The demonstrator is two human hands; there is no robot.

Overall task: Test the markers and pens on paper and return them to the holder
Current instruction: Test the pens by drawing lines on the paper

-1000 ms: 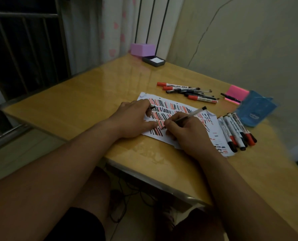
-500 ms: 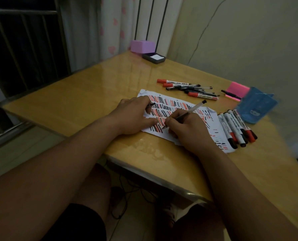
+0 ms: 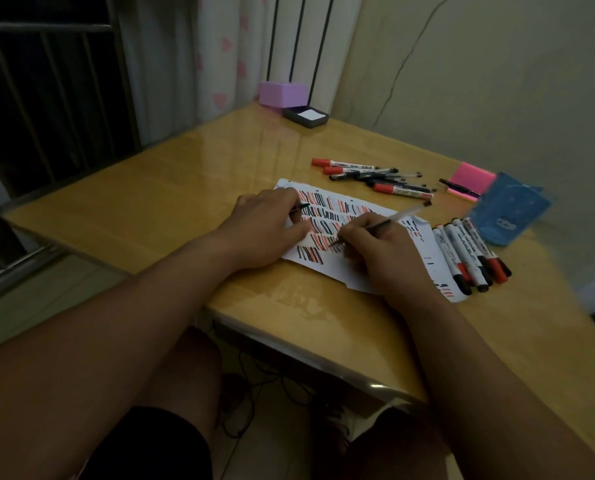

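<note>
Little has shifted in the last second. The right hand point(image 3: 382, 251) has crept only slightly along the lower rows of strokes, and the left hand point(image 3: 268, 230) stays where it was on the sheet.

The wooden table point(image 3: 150, 216) fills the view, and everything sits on its glossy top. In front of the person lies the white paper point(image 3: 427, 251), crowded with rows of short red and black strokes. The left hand lies on the paper's left part, holding it down. It pinches a small dark piece point(image 3: 301, 206) between its fingers, probably the pen's cap, though the dim light leaves that uncertain. The right hand rests on the middle of the paper, its fingers curled round a clear-barrelled pen point(image 3: 403, 214) in a writing grip. The tip is down on the sheet among the lower strokes.

To the right, past the paper, the blue holder point(image 3: 511, 213) lies on the table, and its inside cannot be seen from this angle. Against its far-left side is a pink pad point(image 3: 473, 174) of sticky notes with a black pen point(image 3: 459, 187) lying across it. At the far corner a purple box point(image 3: 282, 93) stands by the curtain. Just beside it, a dark shallow tray point(image 3: 291, 114) holds something white.

A row of markers point(image 3: 469, 251) lies side by side over the paper's right edge, between the right hand and the holder. Their red and black caps point toward the person. Beyond the paper's far edge sits a loose heap point(image 3: 375, 176) of red-capped markers and thin pens.
</note>
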